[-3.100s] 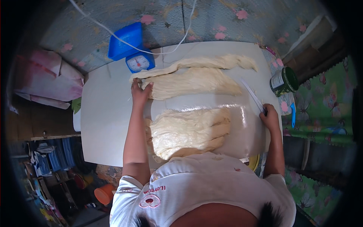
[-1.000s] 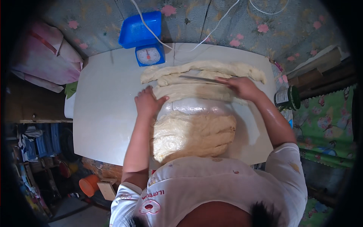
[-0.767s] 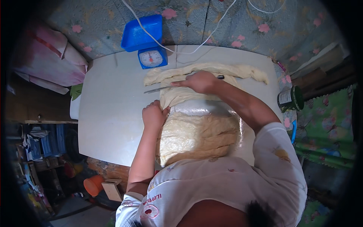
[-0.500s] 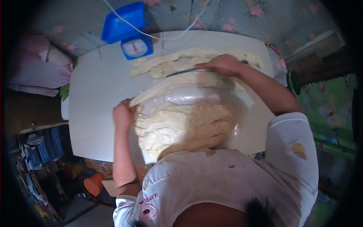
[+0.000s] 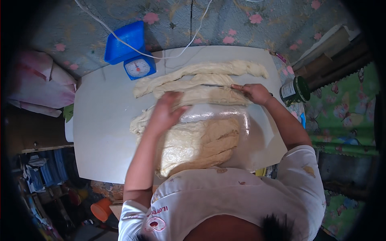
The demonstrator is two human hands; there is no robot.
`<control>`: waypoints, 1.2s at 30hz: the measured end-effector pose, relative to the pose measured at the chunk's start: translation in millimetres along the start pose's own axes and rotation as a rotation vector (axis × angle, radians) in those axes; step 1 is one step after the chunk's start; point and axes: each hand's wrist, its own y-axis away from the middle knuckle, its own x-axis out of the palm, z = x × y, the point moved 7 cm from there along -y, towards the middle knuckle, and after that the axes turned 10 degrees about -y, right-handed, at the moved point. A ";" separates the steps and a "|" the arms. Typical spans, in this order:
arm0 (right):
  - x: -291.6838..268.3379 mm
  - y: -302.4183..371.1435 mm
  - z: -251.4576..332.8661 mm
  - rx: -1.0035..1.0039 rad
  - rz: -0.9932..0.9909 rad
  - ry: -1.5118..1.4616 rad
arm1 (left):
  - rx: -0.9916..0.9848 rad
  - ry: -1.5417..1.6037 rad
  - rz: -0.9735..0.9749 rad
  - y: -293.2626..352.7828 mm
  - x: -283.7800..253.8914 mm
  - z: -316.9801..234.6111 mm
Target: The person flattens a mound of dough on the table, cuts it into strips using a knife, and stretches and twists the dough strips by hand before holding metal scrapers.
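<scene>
My right hand (image 5: pixel 258 94) grips a knife (image 5: pixel 216 85), index finger stretched along its thin blade. The blade lies level over the strips of pale dough, pointing left. My left hand (image 5: pixel 165 111), slightly blurred, is at the left end of the nearest dough strip (image 5: pixel 213 96), thumb and fingers apart. Beyond the knife are a middle dough strip (image 5: pixel 183 83) and a long far strip (image 5: pixel 201 69). Close to my body rests a large, shiny slab of dough (image 5: pixel 197 142). A wet-looking stretch of tabletop separates it from the nearest strip.
The white table (image 5: pixel 100 116) has a blue kitchen scale (image 5: pixel 138 68) with a blue pan (image 5: pixel 125 42) at its back left. A white cable (image 5: pixel 173 57) hangs across the back. At the right edge stands a dark green tub (image 5: pixel 295 90). An orange container (image 5: pixel 101 209) is below left.
My left hand has come away from the strip's left end, moving right and farther, its fingers opening. The knife has moved right with my right hand. The nearest strips lie closer together.
</scene>
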 end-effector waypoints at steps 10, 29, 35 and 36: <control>-31.3 7.1 18.8 -0.052 -0.076 -0.098 | 0.132 -0.515 0.083 2.4 95.1 -53.0; -34.0 -19.7 29.0 0.097 0.260 0.215 | -0.145 0.031 0.185 20.3 59.6 -23.7; -67.0 45.4 3.9 0.070 0.026 0.026 | -0.112 -0.331 -0.284 19.4 4.0 -6.8; -64.2 42.6 10.9 0.065 0.026 0.027 | -0.118 -0.455 -0.347 18.8 -6.5 -0.4</control>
